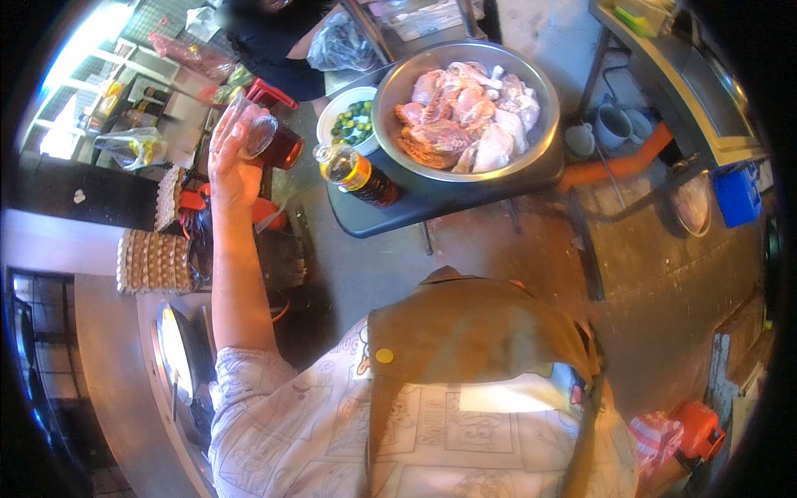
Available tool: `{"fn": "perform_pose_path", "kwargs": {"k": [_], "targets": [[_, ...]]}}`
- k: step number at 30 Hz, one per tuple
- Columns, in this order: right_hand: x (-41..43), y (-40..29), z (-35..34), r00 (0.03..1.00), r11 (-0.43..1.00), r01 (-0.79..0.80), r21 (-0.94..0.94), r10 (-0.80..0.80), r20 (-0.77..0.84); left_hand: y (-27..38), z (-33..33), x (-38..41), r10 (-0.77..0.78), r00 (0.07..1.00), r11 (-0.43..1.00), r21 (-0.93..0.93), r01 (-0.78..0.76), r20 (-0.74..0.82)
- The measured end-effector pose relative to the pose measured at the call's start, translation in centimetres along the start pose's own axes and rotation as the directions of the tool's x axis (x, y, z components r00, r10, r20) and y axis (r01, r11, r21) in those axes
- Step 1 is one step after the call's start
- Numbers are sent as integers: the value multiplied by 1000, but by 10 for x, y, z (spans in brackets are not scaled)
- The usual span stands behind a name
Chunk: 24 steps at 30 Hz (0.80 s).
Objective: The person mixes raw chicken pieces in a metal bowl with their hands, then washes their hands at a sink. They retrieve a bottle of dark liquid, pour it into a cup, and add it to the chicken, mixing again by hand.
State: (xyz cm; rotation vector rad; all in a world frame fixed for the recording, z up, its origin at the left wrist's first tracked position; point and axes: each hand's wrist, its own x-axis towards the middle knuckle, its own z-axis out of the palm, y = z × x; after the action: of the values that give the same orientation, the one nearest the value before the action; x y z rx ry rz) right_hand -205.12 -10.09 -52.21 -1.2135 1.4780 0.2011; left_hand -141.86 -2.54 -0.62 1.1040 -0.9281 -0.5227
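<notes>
My left hand (233, 149) is raised at the left and grips a clear plastic cup (274, 142). Dark red-brown liquid sits in the cup, which is tilted on its side. To its right, a plastic bottle of dark sauce (367, 179) with a yellow label stands on a black table (380, 221); I see no cap on its neck. Behind the bottle is a white bowl (323, 124) holding small cut green citrus fruits (353, 121). A large steel basin (547, 134) beside it contains raw chicken pieces (470, 115), some coated orange. My right hand is out of view.
Stacked egg trays (154, 261) and a wok (177, 348) line the left side. Another person in dark clothes (274, 50) is beyond the table, near a red stool (272, 93). Pale buckets (613, 124) and a blue container (738, 194) are at the right.
</notes>
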Motion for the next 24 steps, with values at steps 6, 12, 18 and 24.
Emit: {"fn": "perform_pose_path", "kwargs": {"k": [6, 12, 18, 24], "targets": [[-34, -33, -2, 983, 996, 14, -91, -31, -183, -12, 48, 13, -106, 994, 975, 198, 99, 24], [-22, -17, -14, 988, 999, 51, 9, -49, -148, -64, 103, 33, -384, 921, 786, 546, 291, 61], [9, 30, -12, 953, 987, 156, -42, -161, -255, -138, 128, 62, -546, 810, 426, 904, 49, 213], [-2, 30, -19, 964, 998, 68, -18, -70, -255, -197, 136, 95, -560, 815, 344, 937, 62, 152]]}}
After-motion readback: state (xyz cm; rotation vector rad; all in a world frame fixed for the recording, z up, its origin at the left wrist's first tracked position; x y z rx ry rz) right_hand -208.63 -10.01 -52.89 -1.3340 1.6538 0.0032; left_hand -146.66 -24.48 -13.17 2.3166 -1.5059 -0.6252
